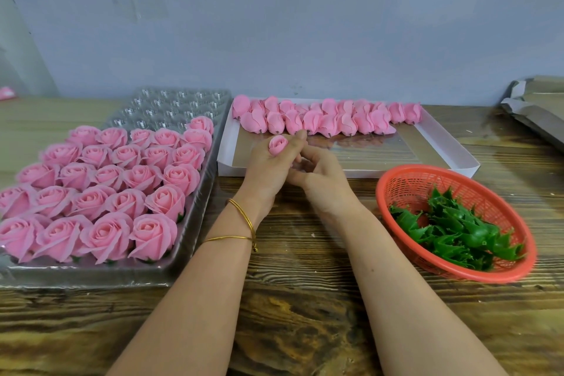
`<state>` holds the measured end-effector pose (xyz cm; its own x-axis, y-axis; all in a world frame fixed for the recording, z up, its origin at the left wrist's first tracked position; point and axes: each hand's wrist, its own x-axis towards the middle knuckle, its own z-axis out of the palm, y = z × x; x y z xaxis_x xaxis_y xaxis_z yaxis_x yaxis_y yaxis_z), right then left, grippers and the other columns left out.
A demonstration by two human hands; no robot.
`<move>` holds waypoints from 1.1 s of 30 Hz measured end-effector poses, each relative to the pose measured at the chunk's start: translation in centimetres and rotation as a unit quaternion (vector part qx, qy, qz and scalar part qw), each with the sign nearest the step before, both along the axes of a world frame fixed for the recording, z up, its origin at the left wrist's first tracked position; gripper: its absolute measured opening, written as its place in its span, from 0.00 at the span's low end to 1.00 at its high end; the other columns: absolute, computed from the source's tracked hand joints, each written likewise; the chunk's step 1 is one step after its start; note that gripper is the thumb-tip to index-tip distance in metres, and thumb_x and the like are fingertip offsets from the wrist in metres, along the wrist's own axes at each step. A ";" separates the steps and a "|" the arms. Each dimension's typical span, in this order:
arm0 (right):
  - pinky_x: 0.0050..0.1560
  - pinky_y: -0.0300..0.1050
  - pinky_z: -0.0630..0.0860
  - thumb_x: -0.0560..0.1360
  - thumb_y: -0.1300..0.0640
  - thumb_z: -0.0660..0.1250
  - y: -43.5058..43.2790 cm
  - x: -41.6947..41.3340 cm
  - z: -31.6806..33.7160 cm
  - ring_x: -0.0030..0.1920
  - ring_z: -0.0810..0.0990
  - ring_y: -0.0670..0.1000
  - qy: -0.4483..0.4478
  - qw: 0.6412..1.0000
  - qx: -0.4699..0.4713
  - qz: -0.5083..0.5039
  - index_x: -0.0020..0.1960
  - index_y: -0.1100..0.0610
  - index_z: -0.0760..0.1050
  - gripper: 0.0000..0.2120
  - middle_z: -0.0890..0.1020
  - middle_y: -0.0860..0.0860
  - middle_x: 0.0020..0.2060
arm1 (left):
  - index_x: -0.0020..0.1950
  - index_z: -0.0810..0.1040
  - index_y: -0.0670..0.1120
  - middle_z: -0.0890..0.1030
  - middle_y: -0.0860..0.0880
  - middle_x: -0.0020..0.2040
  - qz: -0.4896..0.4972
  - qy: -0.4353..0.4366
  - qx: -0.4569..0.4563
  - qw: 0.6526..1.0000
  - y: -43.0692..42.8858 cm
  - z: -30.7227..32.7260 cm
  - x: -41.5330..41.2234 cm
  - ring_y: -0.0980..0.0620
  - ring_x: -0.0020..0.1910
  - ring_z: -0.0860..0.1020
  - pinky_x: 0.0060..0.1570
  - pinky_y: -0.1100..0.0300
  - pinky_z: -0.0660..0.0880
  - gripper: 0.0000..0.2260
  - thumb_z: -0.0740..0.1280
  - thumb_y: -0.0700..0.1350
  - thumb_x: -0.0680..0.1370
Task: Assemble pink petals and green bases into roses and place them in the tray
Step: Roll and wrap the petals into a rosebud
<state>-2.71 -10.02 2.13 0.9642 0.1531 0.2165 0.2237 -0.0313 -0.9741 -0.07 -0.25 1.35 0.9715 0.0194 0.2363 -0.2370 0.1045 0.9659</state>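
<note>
**Left grip (268,162) closed on one pink petal bud (277,145), clear tray (171,107) mostly filled**

Left grip wrapped round a single pink petal bud, held up over the near edge of the white box (457,159), between tray and basket. Right grip (320,172) curled against the left from below. Impossible to tell whether pinching a green base or only touching the bud's underside. Judged mid-assembly on one rose.

Done: finished roses (100,189) packed upright into the near rows of the clear tray, on the left of the tabletop (305,314).

Left to do: bare cavities across the tray's far end. Loose petal buds (335,120) lined along the box's far side, and a heap of green bases (451,230) in the red basket (396,180) on the right.
</note>
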 end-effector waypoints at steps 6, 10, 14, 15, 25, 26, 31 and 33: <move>0.54 0.45 0.77 0.69 0.76 0.68 0.1 0.0 0.1 0.43 0.79 0.46 0.016 0.999 0.003 -0.032 0.56 0.64 0.78 0.17 0.81 0.55 0.43 | 0.24 0.72 0.51 0.73 0.43 0.33 0.004 0.041 -0.027 0.999 -0.4 0.1 0.0 0.45 0.40 0.77 0.50 0.50 0.77 0.22 0.66 0.58 0.76; 0.50 0.43 0.77 0.69 0.75 0.69 0.2 0.4 -0.2 0.44 0.79 0.49 0.002 0.998 -0.025 -0.055 0.57 0.71 0.73 0.17 0.80 0.59 0.47 | 0.25 0.72 0.52 0.76 0.40 0.38 -0.009 0.052 -0.043 0.998 -0.6 0.1 -0.1 0.44 0.42 0.79 0.52 0.47 0.77 0.22 0.65 0.55 0.79; 0.49 0.43 0.77 0.70 0.75 0.69 0.1 0.5 -0.3 0.44 0.80 0.48 -0.005 0.998 -0.030 -0.053 0.54 0.71 0.74 0.13 0.81 0.57 0.43 | 0.25 0.74 0.53 0.75 0.44 0.35 -0.004 0.026 -0.032 0.999 -0.6 0.2 -0.1 0.48 0.40 0.78 0.47 0.53 0.76 0.21 0.66 0.52 0.79; 0.48 0.40 0.76 0.71 0.75 0.68 0.1 0.5 -0.2 0.42 0.79 0.45 -0.006 0.998 -0.031 -0.048 0.54 0.69 0.76 0.13 0.81 0.55 0.42 | 0.26 0.75 0.53 0.76 0.47 0.34 -0.009 0.015 -0.026 0.999 -0.5 0.2 -0.1 0.50 0.39 0.78 0.45 0.55 0.76 0.20 0.66 0.51 0.79; 0.61 0.62 0.73 0.71 0.76 0.66 0.1 0.3 -0.2 0.50 0.78 0.54 0.005 1.000 -0.002 -0.013 0.55 0.69 0.77 0.14 0.80 0.71 0.49 | 0.30 0.78 0.50 0.75 0.56 0.27 -0.020 -0.031 0.002 0.999 -0.1 -0.1 -0.1 0.60 0.30 0.75 0.34 0.68 0.73 0.14 0.68 0.51 0.76; 0.61 0.61 0.73 0.71 0.75 0.66 0.1 0.3 -0.2 0.50 0.79 0.53 0.008 1.000 -0.001 -0.015 0.55 0.69 0.77 0.13 0.81 0.66 0.47 | 0.32 0.78 0.46 0.76 0.52 0.30 -0.016 -0.025 -0.005 1.000 -0.1 -0.2 0.0 0.57 0.33 0.76 0.36 0.65 0.74 0.15 0.69 0.53 0.74; 0.58 0.51 0.77 0.69 0.76 0.67 0.1 0.2 -0.2 0.46 0.80 0.47 0.012 1.000 -0.001 -0.026 0.53 0.63 0.79 0.16 0.82 0.53 0.43 | 0.25 0.72 0.48 0.72 0.41 0.35 -0.012 0.032 -0.027 0.999 -0.4 -0.4 0.4 0.48 0.37 0.79 0.46 0.55 0.77 0.21 0.66 0.58 0.74; 0.55 0.47 0.77 0.68 0.75 0.68 0.1 0.2 -0.2 0.44 0.80 0.46 0.007 0.999 -0.007 -0.035 0.54 0.61 0.78 0.17 0.81 0.52 0.43 | 0.24 0.71 0.51 0.72 0.41 0.36 -0.011 0.039 -0.031 0.999 -0.4 -0.4 0.4 0.50 0.36 0.80 0.44 0.60 0.78 0.22 0.66 0.58 0.75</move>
<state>-2.46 -9.89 1.88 0.9754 0.0880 0.2020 0.2076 -0.0595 -0.9764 0.34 -0.70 0.95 0.9873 0.0107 0.1588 -0.1583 0.1696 0.9727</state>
